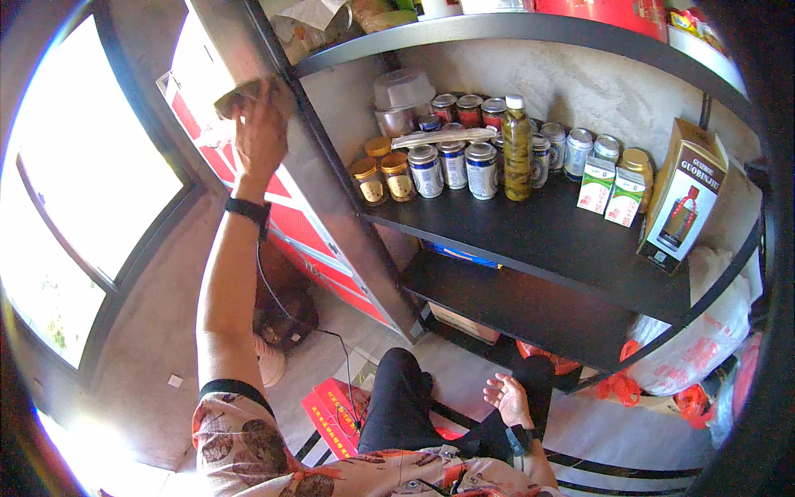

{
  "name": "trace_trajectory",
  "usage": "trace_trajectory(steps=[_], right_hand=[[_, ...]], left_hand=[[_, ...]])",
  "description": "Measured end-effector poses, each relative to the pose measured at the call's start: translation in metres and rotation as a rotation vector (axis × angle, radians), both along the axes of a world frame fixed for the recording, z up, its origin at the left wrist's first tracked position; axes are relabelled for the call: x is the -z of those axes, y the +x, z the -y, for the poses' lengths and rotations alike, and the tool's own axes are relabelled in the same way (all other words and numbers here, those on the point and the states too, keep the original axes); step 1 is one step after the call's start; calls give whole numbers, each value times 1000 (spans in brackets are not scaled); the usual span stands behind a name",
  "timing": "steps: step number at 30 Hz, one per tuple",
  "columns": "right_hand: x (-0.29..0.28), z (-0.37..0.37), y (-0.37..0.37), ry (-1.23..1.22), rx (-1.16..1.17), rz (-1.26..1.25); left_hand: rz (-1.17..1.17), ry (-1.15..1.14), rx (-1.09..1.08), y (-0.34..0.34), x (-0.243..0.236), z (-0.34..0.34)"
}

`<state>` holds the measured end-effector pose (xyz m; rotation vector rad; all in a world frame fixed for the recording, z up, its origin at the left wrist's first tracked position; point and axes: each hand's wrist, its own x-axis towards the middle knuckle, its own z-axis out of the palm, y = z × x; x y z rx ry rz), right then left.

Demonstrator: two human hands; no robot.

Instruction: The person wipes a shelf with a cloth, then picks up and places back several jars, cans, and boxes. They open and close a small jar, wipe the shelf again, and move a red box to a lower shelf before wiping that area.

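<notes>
My left hand [263, 137] is raised at the upper left, its arm stretched far out. Its fingers press a folded brown cloth [238, 98] to the pale side panel [222, 50] beside the black shelf rack; the cloth's far side is hidden. Below the panel's top runs a red and white face. My right hand [508, 400] rests near my right knee, palm partly up and fingers apart, holding nothing.
The black shelf [538, 236] carries several cans [481, 171], a tall bottle of green pickles [517, 153], two small cartons [623, 197] and a boxed bottle [683, 199]. Plastic bags [696, 348] bulge at the right. A red box [333, 418] and a dark cable [346, 356] lie by my legs.
</notes>
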<state>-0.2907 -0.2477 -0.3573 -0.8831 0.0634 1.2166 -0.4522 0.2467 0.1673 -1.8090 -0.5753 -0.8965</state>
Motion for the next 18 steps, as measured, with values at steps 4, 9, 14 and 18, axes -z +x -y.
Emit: trace_trajectory(steps=[4, 9, 14, 18], right_hand=[[-1, 7, 2, 4, 19, -7], [-3, 14, 2, -5, 26, 5], [-3, 9, 3, 39, 25, -4], [-2, 9, 2, 50, 41, -4]], left_hand=[[-164, -219, -22, 1, 86, 8], [-211, -200, -168, 1, 73, 7], [56, 13, -124, 9, -43, -8], [-12, -120, -111, 13, -42, -9]])
